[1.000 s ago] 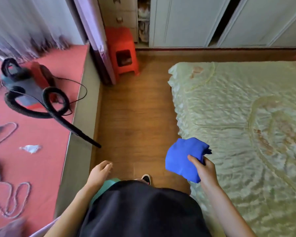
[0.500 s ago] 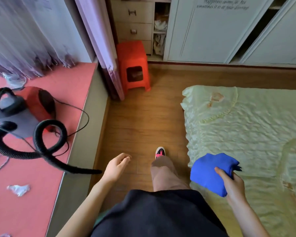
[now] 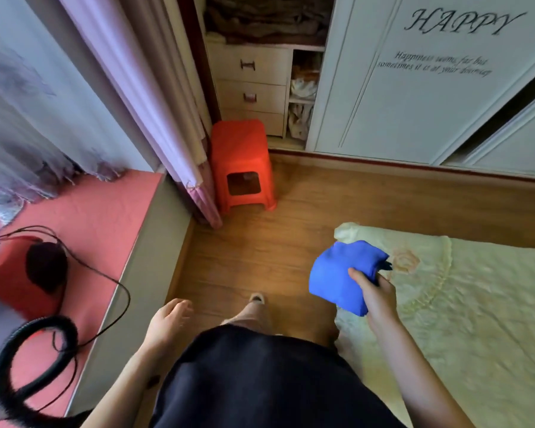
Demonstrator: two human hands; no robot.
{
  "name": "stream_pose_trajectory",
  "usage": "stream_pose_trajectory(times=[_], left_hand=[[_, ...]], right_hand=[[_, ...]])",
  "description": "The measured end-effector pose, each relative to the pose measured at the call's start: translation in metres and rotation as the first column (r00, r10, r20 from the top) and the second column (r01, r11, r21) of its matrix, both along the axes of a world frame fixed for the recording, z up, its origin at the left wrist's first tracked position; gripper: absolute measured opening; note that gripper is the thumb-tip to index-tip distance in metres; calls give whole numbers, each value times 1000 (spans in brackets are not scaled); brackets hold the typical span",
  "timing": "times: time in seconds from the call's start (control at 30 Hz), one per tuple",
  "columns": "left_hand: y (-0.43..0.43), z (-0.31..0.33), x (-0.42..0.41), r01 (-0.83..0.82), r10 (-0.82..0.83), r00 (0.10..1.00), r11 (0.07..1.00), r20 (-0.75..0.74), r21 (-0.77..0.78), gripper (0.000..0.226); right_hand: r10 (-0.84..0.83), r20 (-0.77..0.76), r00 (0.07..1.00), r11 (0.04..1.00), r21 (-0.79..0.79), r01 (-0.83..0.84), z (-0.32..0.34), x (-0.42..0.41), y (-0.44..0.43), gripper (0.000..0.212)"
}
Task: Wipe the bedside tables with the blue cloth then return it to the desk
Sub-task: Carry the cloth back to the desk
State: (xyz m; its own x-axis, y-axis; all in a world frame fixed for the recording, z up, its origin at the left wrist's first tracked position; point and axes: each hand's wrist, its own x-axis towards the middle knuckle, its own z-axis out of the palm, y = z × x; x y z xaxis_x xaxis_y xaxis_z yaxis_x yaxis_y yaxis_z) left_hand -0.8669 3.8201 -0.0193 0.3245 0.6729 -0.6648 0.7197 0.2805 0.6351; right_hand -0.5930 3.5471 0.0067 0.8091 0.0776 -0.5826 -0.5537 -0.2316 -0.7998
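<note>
The bunched blue cloth (image 3: 340, 274) hangs in the air over the corner of the bed, gripped by my right hand (image 3: 376, 296) with thumb and fingers curled round its lower right part. My left hand (image 3: 167, 321) swings free by my hip above the wooden floor, fingers loosely relaxed and holding nothing. No bedside table or desk is in view.
A bed with a pale green cover (image 3: 464, 304) fills the right. An orange plastic stool (image 3: 241, 165) stands ahead beside a purple curtain (image 3: 155, 97). A white wardrobe (image 3: 414, 81) and drawers (image 3: 250, 88) line the far wall. A red vacuum with a black hose (image 3: 28, 273) lies on the raised red platform at left.
I have walked forward along the bed toward the wardrobe; the stool and drawers are nearer. My right hand still carries the cloth, and the vacuum has slid back to the left.
</note>
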Motion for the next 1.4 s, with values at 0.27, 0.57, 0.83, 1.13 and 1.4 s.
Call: stream_pose_trajectory(times=[0.27, 0.57, 0.83, 1.13, 1.4], left_hand=[[115, -31, 199, 18, -13, 998, 995, 53, -95, 22], [197, 6, 492, 548, -542, 830, 836, 136, -11, 33], [176, -5, 682, 782, -779, 616, 623, 118, 26, 21], [132, 1, 876, 860, -861, 507, 508, 44, 42, 23], [84, -2, 1043, 919, -919, 393, 393, 7, -1, 21]], right_hand=[[-127, -1, 992, 989, -71, 127, -27, 149, 77, 8], [-448, 3, 894, 880, -176, 441, 5, 276, 78, 15], [-651, -20, 759, 745, -206, 634, -13, 380, 59, 13], [-698, -16, 716, 706, -186, 684, -7, 559, 43, 43], [-772, 3, 635, 635, -48, 771, 15, 693, -1, 41]])
